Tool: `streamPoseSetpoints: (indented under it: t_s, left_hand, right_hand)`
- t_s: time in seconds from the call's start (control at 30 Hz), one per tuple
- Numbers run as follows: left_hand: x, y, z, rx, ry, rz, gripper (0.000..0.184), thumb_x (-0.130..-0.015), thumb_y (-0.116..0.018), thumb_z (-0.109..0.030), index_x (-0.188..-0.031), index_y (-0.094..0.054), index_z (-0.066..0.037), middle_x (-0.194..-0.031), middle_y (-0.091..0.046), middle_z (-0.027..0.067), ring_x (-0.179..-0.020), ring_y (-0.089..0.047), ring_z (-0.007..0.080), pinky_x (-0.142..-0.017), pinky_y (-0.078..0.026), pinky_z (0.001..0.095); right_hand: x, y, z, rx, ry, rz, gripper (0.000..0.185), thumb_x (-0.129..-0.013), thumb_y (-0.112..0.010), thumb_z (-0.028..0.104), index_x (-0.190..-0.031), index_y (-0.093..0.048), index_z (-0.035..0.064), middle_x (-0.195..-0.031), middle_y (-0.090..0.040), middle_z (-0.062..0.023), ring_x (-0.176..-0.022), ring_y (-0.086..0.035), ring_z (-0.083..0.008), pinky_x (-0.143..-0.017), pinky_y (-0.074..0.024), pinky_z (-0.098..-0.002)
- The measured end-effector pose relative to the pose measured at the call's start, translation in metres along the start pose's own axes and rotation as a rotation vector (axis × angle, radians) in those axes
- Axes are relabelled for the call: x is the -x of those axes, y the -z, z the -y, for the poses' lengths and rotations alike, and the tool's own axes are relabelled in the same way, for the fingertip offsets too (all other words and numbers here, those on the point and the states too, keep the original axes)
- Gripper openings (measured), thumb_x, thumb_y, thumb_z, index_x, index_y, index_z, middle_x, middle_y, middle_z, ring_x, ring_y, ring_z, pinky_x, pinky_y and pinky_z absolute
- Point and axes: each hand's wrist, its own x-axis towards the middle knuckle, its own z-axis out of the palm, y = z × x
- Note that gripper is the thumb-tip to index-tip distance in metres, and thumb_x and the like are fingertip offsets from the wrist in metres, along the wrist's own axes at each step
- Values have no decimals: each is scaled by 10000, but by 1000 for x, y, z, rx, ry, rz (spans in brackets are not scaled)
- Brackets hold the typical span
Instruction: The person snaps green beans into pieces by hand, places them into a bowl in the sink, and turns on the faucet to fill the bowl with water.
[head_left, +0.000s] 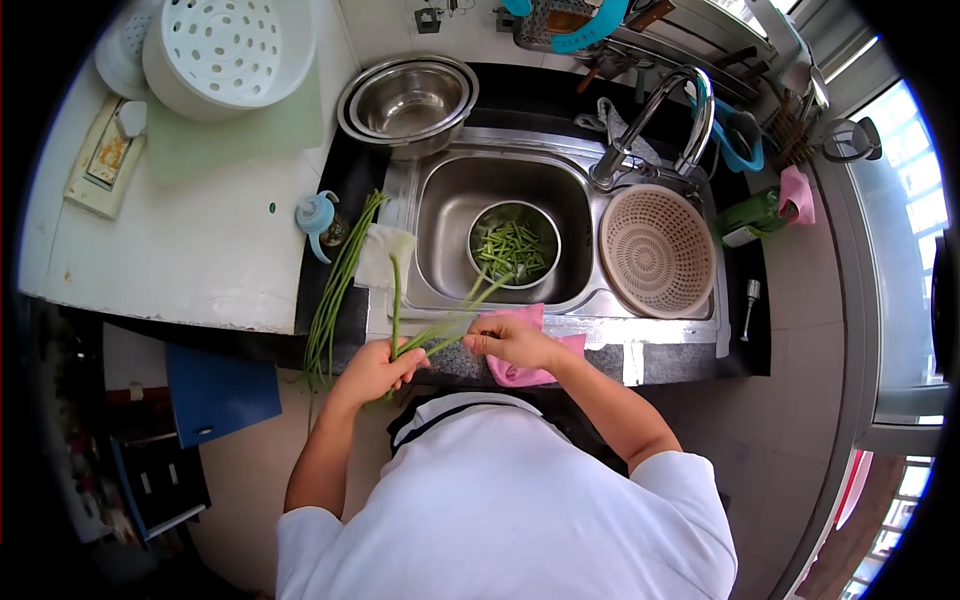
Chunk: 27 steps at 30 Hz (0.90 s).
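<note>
My left hand is closed around a few long green stalks that look like garlic scapes; one stands up and others slant right toward the sink. My right hand pinches at a thin stalk in front of the sink's near edge, its fingertips partly blurred. Beyond my hands, a steel bowl sits in the sink basin with short cut green pieces in it. A bunch of long uncut stalks lies on the counter to the left, its ends hanging over the edge.
A pink cloth drapes over the front edge by my right hand. Right of the basin sits a beige colander below the faucet. Nested steel bowls, a blue-topped bottle and a green bottle stand around the sink.
</note>
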Motion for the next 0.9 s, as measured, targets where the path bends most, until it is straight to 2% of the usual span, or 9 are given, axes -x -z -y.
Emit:
streamPoseSetpoints:
  t_s: [0.03, 0.1, 0.13, 0.4, 0.53, 0.67, 0.73, 0.8, 0.9]
  left_hand:
    - [1, 0, 3, 10, 32, -73, 227, -880, -549, -207, -795, -595, -3, -571, -483, -36, -469, -411, 31, -432, -325, 184]
    - [6, -1, 14, 55, 6, -119, 232, -876, -553, -221, -792, -608, -12, -567, -485, -40, -475, -416, 38, -441, -330, 194]
    - [7, -2, 15, 107, -20, -168, 238, -872, -557, -235, -789, -621, -22, -562, -488, -45, -481, -421, 45, -450, -336, 204]
    - [4, -4, -14, -23, 13, 52, 198, -848, -593, -193, -787, -623, -7, -556, -501, -31, -434, -393, 22, -406, -303, 188]
    - [3, 0, -19, -34, 72, 117, 176, -822, -626, -194, -782, -628, -22, -544, -514, -24, -426, -405, 25, -404, -302, 189]
    - [0, 1, -27, -128, 113, 196, 210, -800, -658, -260, -760, -604, -61, -546, -514, -31, -441, -417, 38, -403, -319, 209]
    - [-5, -1, -22, -171, 55, 174, 229, -808, -647, -271, -761, -603, -51, -550, -516, -28, -445, -423, 42, -410, -327, 209]
    - [-5, 2, -19, -149, 45, 123, 214, -824, -628, -245, -768, -600, -40, -571, -531, -22, -448, -424, 35, -412, -328, 198]
    - [-2, 12, -9, -59, 13, -2, 213, -850, -597, -220, -771, -590, -22, -605, -548, -12, -450, -420, 26, -414, -327, 183]
  right_hand:
    - [-4, -4, -5, -118, 228, -179, 262, -894, -526, 307, -818, -567, 59, -636, -463, 38, -515, -391, -57, -414, -321, -206]
    - [-4, 11, -1, -629, -87, -497, 224, -892, -533, 277, -801, -546, 73, -585, -417, 38, -459, -337, -45, -364, -228, -199]
    - [-4, 39, -5, -786, 65, -672, 207, -912, -493, 212, -756, -485, 76, -582, -397, 24, -401, -277, -59, -377, -200, -201]
    - [-5, 12, 9, -505, -222, 233, 195, -867, -457, 175, -942, -571, 36, -654, -484, -5, -496, -405, -57, -395, -263, -193]
    - [-9, 8, 12, -621, -270, 407, 314, -888, -478, 295, -909, -589, 2, -645, -494, -4, -504, -414, -52, -398, -264, -184]
    - [-11, 5, 17, -656, -423, 489, 320, -885, -510, 305, -859, -583, -5, -639, -494, 1, -499, -405, -47, -394, -257, -183]
    - [-13, 1, 11, -378, -268, 658, 268, -884, -528, 275, -816, -577, 20, -638, -486, 20, -497, -392, -41, -401, -253, -180]
    - [-10, -2, 10, -331, -263, 635, 251, -885, -542, 280, -783, -568, 52, -647, -471, 41, -505, -381, -36, -424, -257, -176]
    - [-1, 0, 10, -403, -119, 297, 276, -916, -489, 321, -779, -511, 83, -638, -417, 62, -497, -331, -36, -440, -247, -190]
